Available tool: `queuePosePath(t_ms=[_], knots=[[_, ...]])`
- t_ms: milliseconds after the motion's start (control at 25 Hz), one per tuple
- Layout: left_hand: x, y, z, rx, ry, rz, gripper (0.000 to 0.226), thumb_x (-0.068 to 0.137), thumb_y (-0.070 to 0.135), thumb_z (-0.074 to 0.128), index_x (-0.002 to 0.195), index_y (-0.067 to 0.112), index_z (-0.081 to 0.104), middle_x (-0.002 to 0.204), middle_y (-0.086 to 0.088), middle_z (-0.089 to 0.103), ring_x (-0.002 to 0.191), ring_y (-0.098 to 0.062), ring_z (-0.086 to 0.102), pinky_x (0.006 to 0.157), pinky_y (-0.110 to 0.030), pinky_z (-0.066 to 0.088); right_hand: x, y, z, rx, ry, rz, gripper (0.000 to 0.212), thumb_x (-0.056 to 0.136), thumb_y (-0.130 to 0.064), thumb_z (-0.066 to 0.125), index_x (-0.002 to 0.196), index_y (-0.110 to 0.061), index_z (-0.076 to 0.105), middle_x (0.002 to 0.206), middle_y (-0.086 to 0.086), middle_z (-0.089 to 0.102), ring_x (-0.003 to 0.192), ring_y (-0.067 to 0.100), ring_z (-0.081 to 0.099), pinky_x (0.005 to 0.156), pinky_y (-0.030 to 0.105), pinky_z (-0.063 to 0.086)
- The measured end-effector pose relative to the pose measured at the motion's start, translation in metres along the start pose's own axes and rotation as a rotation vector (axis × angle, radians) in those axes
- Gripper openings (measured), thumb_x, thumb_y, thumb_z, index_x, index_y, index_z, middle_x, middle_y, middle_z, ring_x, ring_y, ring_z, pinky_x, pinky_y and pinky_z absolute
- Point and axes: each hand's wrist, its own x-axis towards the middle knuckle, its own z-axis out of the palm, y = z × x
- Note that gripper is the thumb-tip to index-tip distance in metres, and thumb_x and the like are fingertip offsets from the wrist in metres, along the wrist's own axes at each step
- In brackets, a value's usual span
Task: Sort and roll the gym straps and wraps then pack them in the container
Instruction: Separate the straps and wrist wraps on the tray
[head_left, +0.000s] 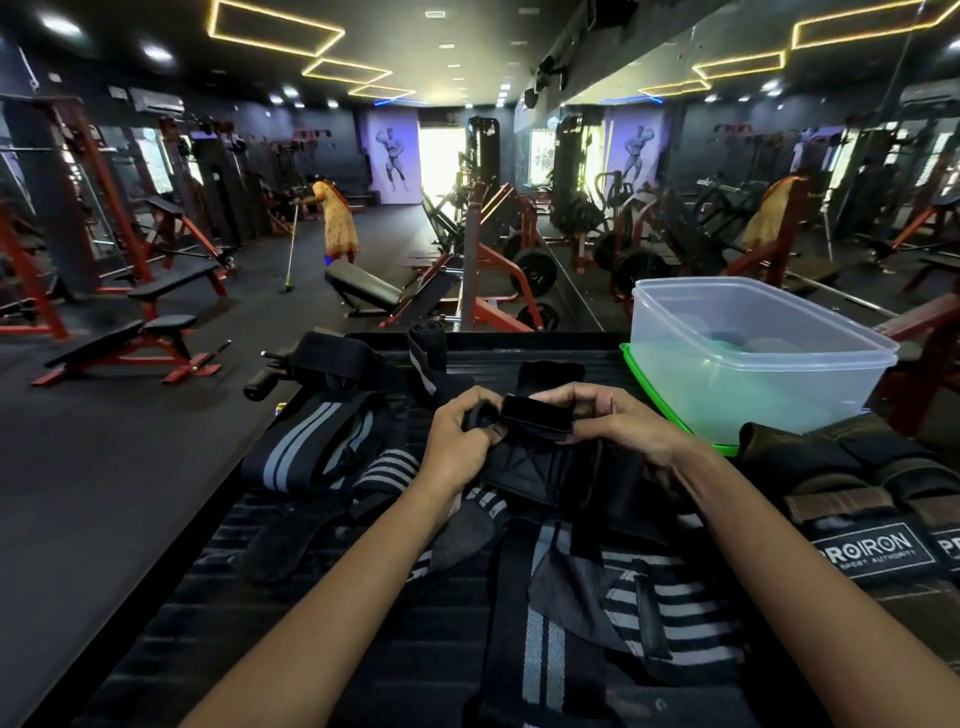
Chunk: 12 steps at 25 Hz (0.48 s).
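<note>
Centrally, seen from the head camera: left hand (462, 436) and right hand (618, 421) both curled and pinching a black strap (537, 415) from either end, held just above a heap of wraps on a dark ribbed bench top (291, 597). Lay at 9 o'clock of the hands, a grey-striped black wrap (311, 447), loosely folded. Stood at 12 o'clock, a rolled wrap (427, 345) near the bench's far edge. Sat at 2 o'clock, a clear plastic container (753, 358) on its green lid (654, 395), dim shapes inside, too blurred to name. Rested at 4 o'clock, padded straps lettered "PRO IRON" (872, 551). Swept the floor at 11 o'clock, well apart, a person in yellow (337, 218).
</note>
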Motion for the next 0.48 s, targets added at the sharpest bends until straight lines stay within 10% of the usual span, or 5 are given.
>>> queuePosePath(t_ms=[320,480], knots=[[0.0,-0.007,0.005,0.009,0.118,-0.008,0.038,0.084,-0.016,0.046,0.079,0.021,0.054,0.088,0.001,0.057,0.079,-0.014,0.053,0.07,-0.032,0.046,-0.005,-0.009,0.003,-0.081,0.029,-0.05,0.054,0.069,-0.014,0.059,0.123,-0.017,0.065,0.118,0.025,0.063,0.101,0.028,0.063,0.092,0.023,0.046],[0.001,-0.007,0.007,-0.022,0.193,-0.006,0.046,0.084,-0.016,0.046,0.086,0.029,0.056,0.105,-0.004,0.06,0.087,-0.014,0.058,0.078,-0.04,0.053,-0.011,-0.018,0.006,-0.172,-0.006,-0.15,0.049,0.077,-0.001,0.067,0.123,-0.018,0.066,0.107,0.002,0.069,0.105,0.032,0.059,0.098,0.032,0.042]])
